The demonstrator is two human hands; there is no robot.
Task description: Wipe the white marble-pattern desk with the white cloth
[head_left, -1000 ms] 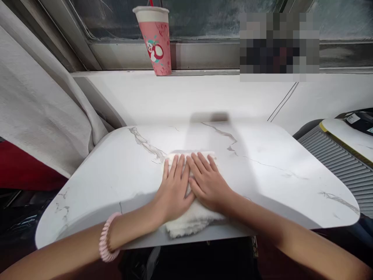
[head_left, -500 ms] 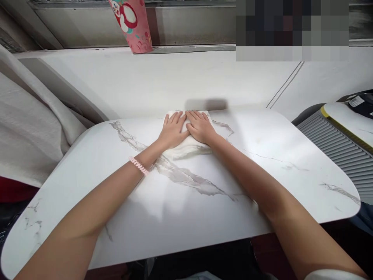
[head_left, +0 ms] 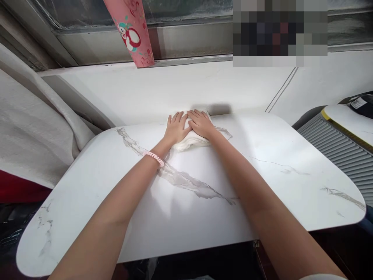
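Observation:
A white cloth [head_left: 190, 143] lies folded on the white marbled table [head_left: 186, 221], up at its far edge by the wall. My left hand [head_left: 176, 128] rests flat on the cloth's left part, fingers spread. On the right part my right hand [head_left: 201, 123] presses flat too, its fingers extended and close together, the thumb stretched toward my left hand. Both palms hide much of the cloth. A pink coiled band [head_left: 154, 158] circles my left wrist.
A pink cup-like object with a cartoon print [head_left: 131, 37] stands on the window ledge behind the table. A pale curtain [head_left: 32, 116] hangs at the left. To the right is a grey ribbed panel [head_left: 335, 138] with a yellow edge, beside another white surface.
Both hands and the cloth have slid slightly farther toward the table's far edge. The camera view has tilted up a little, showing more of the pink object and the window.

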